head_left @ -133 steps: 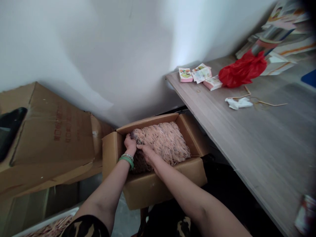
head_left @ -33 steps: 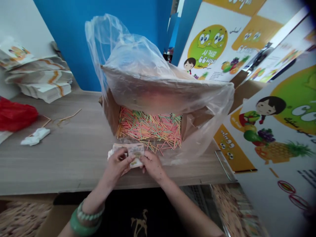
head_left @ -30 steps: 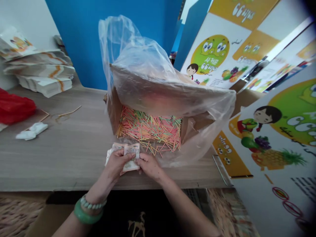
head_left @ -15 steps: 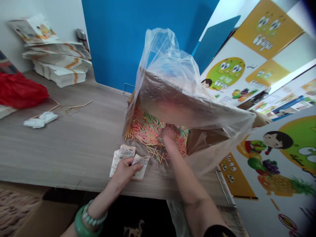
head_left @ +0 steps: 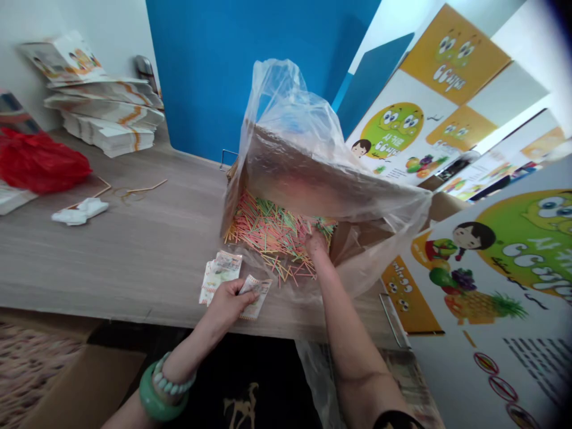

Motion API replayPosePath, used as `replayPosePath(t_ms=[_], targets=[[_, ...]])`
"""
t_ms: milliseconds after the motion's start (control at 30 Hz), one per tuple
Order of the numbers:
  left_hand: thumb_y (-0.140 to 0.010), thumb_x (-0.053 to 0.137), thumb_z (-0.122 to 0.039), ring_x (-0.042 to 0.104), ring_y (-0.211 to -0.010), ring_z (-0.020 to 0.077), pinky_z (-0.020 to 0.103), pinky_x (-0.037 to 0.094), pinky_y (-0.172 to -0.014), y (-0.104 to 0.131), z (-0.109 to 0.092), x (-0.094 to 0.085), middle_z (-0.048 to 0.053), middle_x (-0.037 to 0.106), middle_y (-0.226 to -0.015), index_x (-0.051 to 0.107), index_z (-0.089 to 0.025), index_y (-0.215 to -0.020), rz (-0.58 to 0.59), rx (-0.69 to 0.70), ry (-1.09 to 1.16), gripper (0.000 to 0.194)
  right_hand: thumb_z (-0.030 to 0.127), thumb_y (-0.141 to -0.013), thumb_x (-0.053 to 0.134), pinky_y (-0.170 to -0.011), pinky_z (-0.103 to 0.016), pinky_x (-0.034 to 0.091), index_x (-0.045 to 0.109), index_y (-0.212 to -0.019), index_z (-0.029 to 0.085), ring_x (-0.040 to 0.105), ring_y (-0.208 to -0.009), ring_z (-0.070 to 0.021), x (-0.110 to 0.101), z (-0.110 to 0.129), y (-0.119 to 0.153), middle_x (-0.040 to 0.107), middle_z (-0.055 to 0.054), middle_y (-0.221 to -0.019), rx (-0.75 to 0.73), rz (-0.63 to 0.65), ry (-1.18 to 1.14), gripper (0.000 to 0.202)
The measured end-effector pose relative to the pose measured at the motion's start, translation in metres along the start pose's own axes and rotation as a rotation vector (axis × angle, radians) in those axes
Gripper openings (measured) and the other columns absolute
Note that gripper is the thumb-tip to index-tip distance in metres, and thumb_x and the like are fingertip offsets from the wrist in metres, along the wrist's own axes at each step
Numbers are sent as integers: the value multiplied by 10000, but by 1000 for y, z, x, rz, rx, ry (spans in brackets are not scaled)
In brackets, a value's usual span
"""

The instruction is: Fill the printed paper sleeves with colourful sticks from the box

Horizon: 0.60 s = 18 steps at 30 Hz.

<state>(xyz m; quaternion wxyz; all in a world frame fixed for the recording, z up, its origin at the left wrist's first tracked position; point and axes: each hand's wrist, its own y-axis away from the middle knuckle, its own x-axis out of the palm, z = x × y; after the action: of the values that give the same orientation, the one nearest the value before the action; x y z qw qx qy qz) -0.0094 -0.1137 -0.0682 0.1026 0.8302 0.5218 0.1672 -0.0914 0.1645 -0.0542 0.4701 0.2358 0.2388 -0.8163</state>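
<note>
My left hand [head_left: 231, 301] pinches a small printed packet [head_left: 258, 293] between thumb and fingers, just above the table's front part. Several similar packets [head_left: 223, 269] lie loosely stacked beside and partly under that hand. My right hand [head_left: 316, 240] reaches into a cardboard box lined with a clear plastic bag [head_left: 299, 155], which lies with its open side towards me. Thin sticks in pink, green, yellow and orange [head_left: 268, 229] cover its bottom and spill onto the liner's front edge. The right fingers are curled among these sticks; their tips are partly hidden.
White flattened cartons [head_left: 111, 116] are stacked at the back left, with a red plastic bag [head_left: 42, 161] nearer. A crumpled white tissue [head_left: 80, 211] lies on the table [head_left: 147, 244]. Printed cartons [head_left: 491, 250] stand on the right. A blue panel [head_left: 259, 30] rises behind.
My right hand has shifted slightly right and lower in the box among the sticks. The left hand still holds the packet in nearly the same place. The view has turned a little right.
</note>
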Motion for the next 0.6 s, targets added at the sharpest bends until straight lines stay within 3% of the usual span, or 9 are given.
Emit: replayPosePath(t_ms=[133,300,400,467,600], targets=[[-630,711,-404,358,-514,92,228,258,-492,5,8,5,-49,457,-550,571,-173,-594,26,31,-107,273,367,-753,524,-597,-298,476,517,-731,230,574,-588,-164,4,-10,46,565,9,-608,67,88,-245,139],[-709,688,-402,515,-604,151,270,415,-582,4,10,13,-7,566,-614,602,-185,-604,-1,173,-214,256,407,-744,580,-595,-271,440,543,-868,234,528,-619,-153,30,-19,105,573,30,-676,121,243,-780,216],[-746,683,-363,638,-1003,260,387,494,-898,-3,10,20,94,717,-1010,713,-195,-716,-46,396,-335,173,383,-802,573,-653,-271,423,544,-811,234,495,-652,-149,45,-20,129,547,32,-687,46,277,-703,152],[-759,681,-340,540,-1275,304,445,409,-1078,-10,13,26,115,664,-1284,764,-211,-828,-7,478,-394,168,378,-842,561,-683,-275,413,541,-777,235,492,-692,-154,52,-19,139,541,27,-716,-28,282,-620,158],[-793,655,-318,440,-1405,293,454,324,-1171,-16,23,40,85,601,-1418,774,-229,-943,124,476,-390,212,379,-876,527,-723,-286,432,533,-780,240,525,-728,-160,57,-14,146,567,14,-759,-88,200,-662,169]])
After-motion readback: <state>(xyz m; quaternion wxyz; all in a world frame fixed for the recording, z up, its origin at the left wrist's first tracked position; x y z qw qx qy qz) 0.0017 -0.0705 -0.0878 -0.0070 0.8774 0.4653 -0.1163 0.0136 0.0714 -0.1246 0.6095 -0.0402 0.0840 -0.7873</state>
